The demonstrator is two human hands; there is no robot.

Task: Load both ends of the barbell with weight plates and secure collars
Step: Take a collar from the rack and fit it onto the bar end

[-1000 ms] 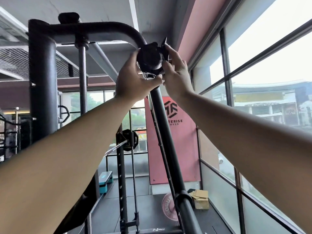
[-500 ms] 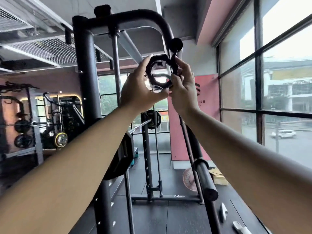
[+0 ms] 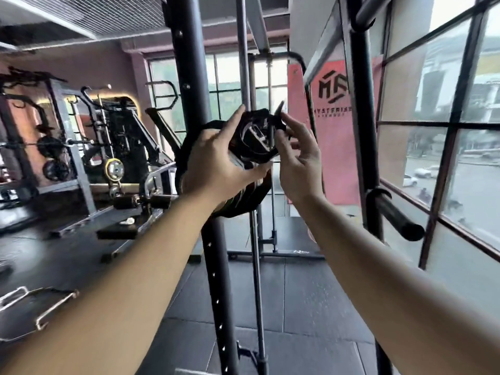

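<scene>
Black plastic ring-shaped barbell collar point(image 3: 255, 136) at centre of view, lever raised at its 1 o'clock. Gripped from 9 o'clock by the left hand point(image 3: 216, 163), fingers curled over the top rim, thumb under the bottom. Pinched from 3 o'clock by the right hand point(image 3: 297, 158), index fingertip against the lever, thumb on the ring's edge. Just behind the left hand, at the collar's 7 o'clock, a round black weight plate point(image 3: 240, 197), partly hidden. Cannot tell whether the collar is on a bar. Further back, a black perforated steel rack upright point(image 3: 189, 63) and a chrome guide rod point(image 3: 243, 63). At 3 o'clock of the hands, a red banner point(image 3: 335, 163).
</scene>
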